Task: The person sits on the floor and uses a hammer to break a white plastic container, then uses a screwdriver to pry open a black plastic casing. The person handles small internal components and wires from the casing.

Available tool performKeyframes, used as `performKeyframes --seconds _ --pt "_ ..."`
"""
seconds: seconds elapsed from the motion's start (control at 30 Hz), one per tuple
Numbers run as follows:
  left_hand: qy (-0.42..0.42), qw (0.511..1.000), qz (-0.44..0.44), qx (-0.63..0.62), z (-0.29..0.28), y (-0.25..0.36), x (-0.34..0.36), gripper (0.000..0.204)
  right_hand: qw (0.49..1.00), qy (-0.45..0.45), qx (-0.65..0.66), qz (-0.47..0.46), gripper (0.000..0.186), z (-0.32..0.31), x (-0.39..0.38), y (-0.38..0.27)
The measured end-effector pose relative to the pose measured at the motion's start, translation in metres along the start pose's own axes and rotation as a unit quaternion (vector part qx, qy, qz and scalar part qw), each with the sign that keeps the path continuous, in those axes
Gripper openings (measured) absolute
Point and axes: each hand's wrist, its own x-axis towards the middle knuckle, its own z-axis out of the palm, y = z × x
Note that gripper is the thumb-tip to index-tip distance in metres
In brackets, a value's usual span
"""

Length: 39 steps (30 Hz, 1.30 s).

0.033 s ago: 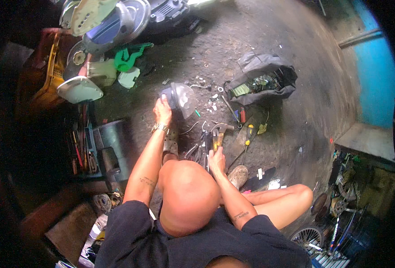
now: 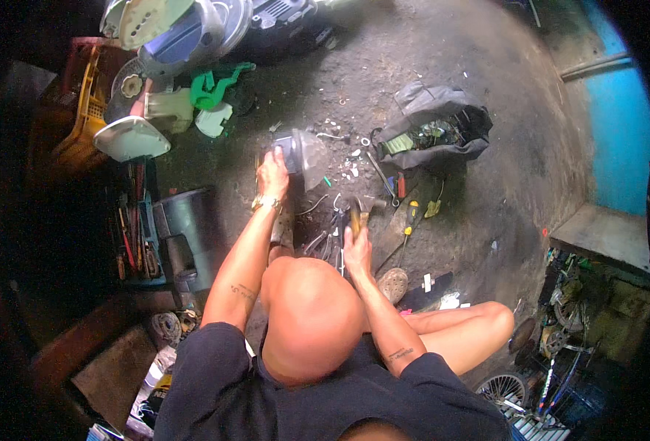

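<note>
The left hand (image 2: 272, 176) reaches toward 11 o'clock as seen from the right hand (image 2: 357, 253), and its fingers are closed around the grey base of a cloudy, see-through plastic part (image 2: 308, 158). That part sits just off the left hand at 2 o'clock, low over the dark floor (image 2: 479, 220); whether it touches the ground I cannot tell. A watch (image 2: 267, 201) circles the left wrist.

The right hand's fingers are wrapped around the handle of a hammer (image 2: 363, 219), whose head, blurred, points to about 12 o'clock and stands apart from the plastic part.

At 3 o'clock from the part lie white fragments (image 2: 352, 170), and a small green strip (image 2: 328, 181) is near it at 5 o'clock. From the right hand, a wrench (image 2: 381, 178) lies toward 1 o'clock with a red object (image 2: 401, 184) just beside it, a screwdriver (image 2: 411, 213) with a yellow handle is at 2 o'clock, and an open dark bag (image 2: 422, 106) with mixed bits inside lies farther off at 1 o'clock. From the left hand, a green plastic piece (image 2: 206, 95) lies at 11 o'clock and a dark housing (image 2: 189, 224) at 8 o'clock.
</note>
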Motion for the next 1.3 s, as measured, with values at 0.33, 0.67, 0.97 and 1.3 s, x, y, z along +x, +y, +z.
performKeyframes --seconds 0.33,0.67,0.97,1.3 --pt "0.06 0.995 0.069 0.03 0.015 -0.001 0.008 0.047 0.988 -0.028 0.002 -0.151 0.033 -0.041 0.052 -0.152" --pt "0.062 0.997 0.046 0.005 0.013 -0.017 0.004 0.048 0.972 0.054 0.083 -0.215 0.03 -0.055 0.045 -0.188" --pt "-0.008 0.999 0.037 -0.002 0.013 -0.012 -0.001 0.05 0.982 -0.048 0.004 -0.18 0.03 -0.044 0.051 -0.157" --pt "-0.012 0.986 0.059 -0.157 0.002 -0.023 -0.01 0.055 0.992 0.015 -0.119 -0.032 0.061 -0.011 -0.011 0.032"
